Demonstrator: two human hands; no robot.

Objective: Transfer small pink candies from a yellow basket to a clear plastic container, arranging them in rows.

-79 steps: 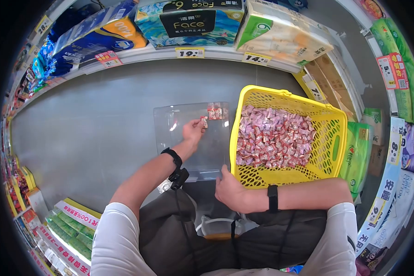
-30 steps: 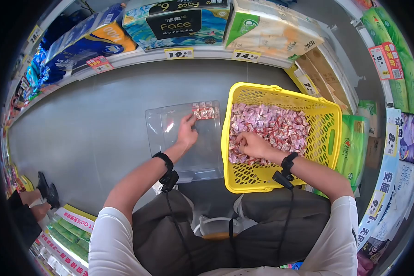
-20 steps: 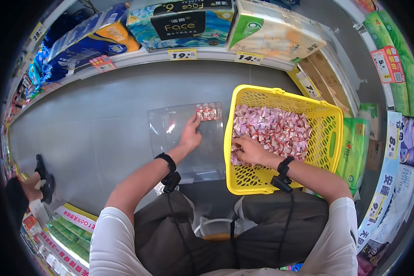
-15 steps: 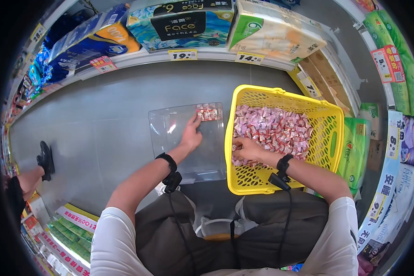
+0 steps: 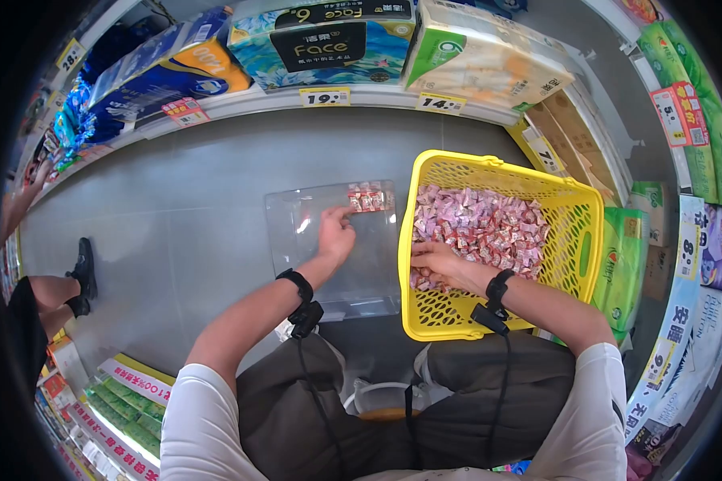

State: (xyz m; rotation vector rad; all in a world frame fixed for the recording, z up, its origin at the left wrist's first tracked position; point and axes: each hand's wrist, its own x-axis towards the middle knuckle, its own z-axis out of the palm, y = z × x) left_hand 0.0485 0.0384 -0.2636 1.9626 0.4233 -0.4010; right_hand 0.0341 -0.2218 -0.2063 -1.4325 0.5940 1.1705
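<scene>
Small wrapped candies (image 5: 370, 197) in red and white stand in short rows at the far right corner of a clear plastic box (image 5: 297, 264). My left hand (image 5: 337, 235) is over the box, fingers bent, its index fingertip at the near-left candies; anything pinched there is too small to make out. To the right, a yellow perforated basket (image 5: 588, 264) holds a heap of pink and red wrapped candies (image 5: 481, 220). Inside it, my right hand (image 5: 440, 262) has its fingers drawn together at the heap's left side, by the basket wall. What they grip is hidden.
Tissue packs (image 5: 321, 48) line the shelf ahead, above price tags. Green packs (image 5: 622, 264) and cartons stand close to the basket's right. At left, a person's leg and black shoe (image 5: 84, 268) rest on the grey floor (image 5: 152, 240). My knees are just below the box and basket.
My left hand's fingers have curled in more, staying beside the candy rows. My right hand has shifted slightly within the basket. At far left, the person's leg shows more, and an arm has appeared.
</scene>
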